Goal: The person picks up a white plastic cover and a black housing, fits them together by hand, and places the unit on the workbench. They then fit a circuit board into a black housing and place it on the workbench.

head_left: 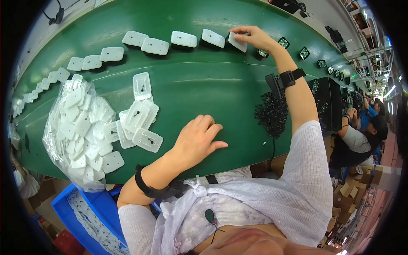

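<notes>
My right hand (255,37) reaches to the far side of the green table (191,89). Its fingers and thumb pinch a white plastic cover (237,43), tilted over a dark base. Left of it, several similar white covers (183,39) sit on dark bases in a long row. My left hand (196,139) rests near the table's front edge, thumb out and fingers loosely bent, holding nothing. Close to that hand lies a loose pile of white covers (148,140), some inside-up with a small dark part showing.
A clear plastic bag (55,136) full of white covers spreads at the left. Right are a heap of small black parts (272,114), a black box (330,102) and open circuit-board units (304,53). A blue bin (70,208) stands below left; other people (361,136) sit at right.
</notes>
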Demonstrator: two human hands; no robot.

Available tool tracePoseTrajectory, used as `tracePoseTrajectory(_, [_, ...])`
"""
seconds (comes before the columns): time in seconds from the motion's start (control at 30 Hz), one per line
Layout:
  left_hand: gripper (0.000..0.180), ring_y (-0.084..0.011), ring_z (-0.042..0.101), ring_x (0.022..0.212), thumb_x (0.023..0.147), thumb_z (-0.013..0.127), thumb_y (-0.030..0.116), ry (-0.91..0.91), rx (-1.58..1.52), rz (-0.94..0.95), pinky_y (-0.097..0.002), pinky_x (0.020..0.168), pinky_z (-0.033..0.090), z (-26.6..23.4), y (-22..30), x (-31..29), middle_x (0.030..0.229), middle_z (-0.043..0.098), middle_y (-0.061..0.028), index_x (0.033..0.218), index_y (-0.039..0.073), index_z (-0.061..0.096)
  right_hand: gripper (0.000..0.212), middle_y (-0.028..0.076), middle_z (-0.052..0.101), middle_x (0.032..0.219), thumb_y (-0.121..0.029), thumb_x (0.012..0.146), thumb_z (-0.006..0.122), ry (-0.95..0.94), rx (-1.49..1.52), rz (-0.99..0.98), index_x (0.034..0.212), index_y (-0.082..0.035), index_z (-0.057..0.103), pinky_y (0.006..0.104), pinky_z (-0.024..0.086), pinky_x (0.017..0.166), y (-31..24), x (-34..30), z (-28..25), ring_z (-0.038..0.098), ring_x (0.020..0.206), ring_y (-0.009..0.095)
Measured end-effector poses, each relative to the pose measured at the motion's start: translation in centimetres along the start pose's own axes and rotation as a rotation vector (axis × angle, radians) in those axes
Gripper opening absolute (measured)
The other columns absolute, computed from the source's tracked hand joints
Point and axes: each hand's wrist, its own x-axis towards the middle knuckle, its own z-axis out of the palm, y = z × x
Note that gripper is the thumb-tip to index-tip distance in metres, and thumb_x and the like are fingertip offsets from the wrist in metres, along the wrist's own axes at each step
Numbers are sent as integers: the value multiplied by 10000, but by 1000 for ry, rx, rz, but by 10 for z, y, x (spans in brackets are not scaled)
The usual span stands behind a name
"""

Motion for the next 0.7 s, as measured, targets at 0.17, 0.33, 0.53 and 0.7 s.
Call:
tracePoseTrajectory(0.17, [385, -271, 538, 843, 729, 754, 281, 121, 80, -25, -358, 713, 479, -5, -9, 2, 918, 516, -98, 988, 45, 593, 393, 97, 655, 1073, -467, 890, 592, 397, -847, 23, 1079, -134, 681, 390, 498, 844, 5, -13, -23, 602, 1029, 281])
tracePoseTrajectory(0.33, [414, -300, 518, 949, 727, 763, 231, 245, 428, -182, -407, 826, 432, -34, -7, 6, 1018, 526, -109, 1051, 56, 574, 538, 119, 669, 1008, -604, 860, 536, 311, -1123, 268, 1110, -145, 660, 426, 523, 780, 19, -44, -29, 637, 964, 304])
tracePoseTrajectory(0.53, [544, -291, 526, 943, 705, 787, 356, 409, 907, -413, -432, 809, 422, -70, -34, -17, 1010, 541, -120, 1084, 35, 565, 518, 174, 676, 922, -473, 858, 613, 383, -591, 447, 1182, -69, 602, 371, 531, 760, 11, -51, -19, 673, 866, 262])
tracePoseTrajectory(0.7, [533, -285, 552, 858, 724, 767, 443, 312, 989, -595, -405, 733, 433, -79, -70, -4, 904, 568, -106, 1014, 38, 580, 440, 146, 615, 1005, -220, 838, 665, 496, 21, 366, 1214, -23, 553, 303, 522, 804, -5, -73, -8, 632, 917, 171])
